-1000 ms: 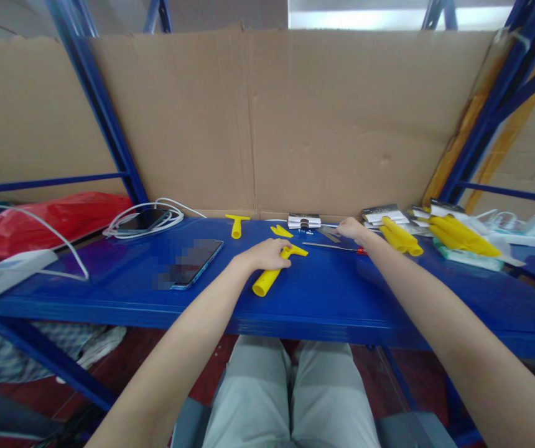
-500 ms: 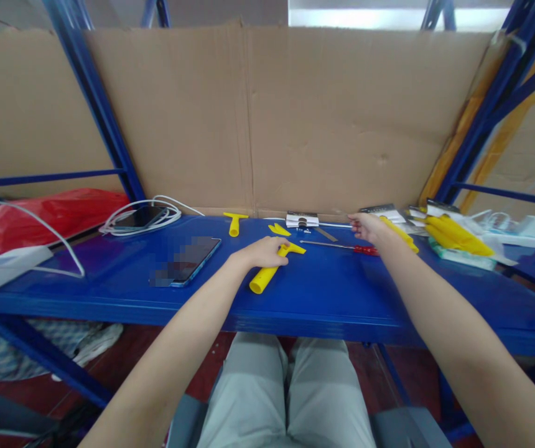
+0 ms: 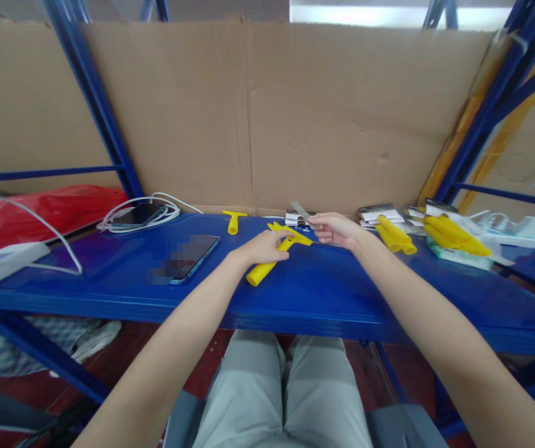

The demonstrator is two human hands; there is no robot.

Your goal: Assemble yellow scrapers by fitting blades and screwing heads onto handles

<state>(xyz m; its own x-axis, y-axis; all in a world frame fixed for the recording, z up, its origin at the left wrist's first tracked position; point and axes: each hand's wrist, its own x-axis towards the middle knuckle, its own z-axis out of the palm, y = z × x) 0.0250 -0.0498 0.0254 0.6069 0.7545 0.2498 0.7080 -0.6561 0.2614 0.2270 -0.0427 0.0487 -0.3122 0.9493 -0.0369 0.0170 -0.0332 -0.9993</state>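
My left hand [image 3: 267, 246] is closed around a yellow T-shaped plastic handle [image 3: 261, 272], its round tube end pointing toward me and its wide head to the right. Between the fingertips of my right hand [image 3: 335, 229] is a thin flat metal blade [image 3: 299, 210], raised above the table and tilted up to the left. Just beyond my left hand lies a small yellow piece [image 3: 274, 226], partly covered. Behind the blade sits a black-and-white packet [image 3: 292, 219]. My right hand and forearm hide most of a screwdriver.
Another yellow T-shaped handle [image 3: 233, 223] lies at the back. To the left are a phone [image 3: 197, 258] and a coiled white cable [image 3: 172, 211]. More yellow handles [image 3: 395, 235] and packets [image 3: 379, 213] lie right. A cardboard panel [image 3: 318, 118] closes off the back of the blue table [image 3: 333, 298].
My right hand has moved left from the back right and picked the metal blade up off the table. My left hand keeps the handle, which has shifted slightly.
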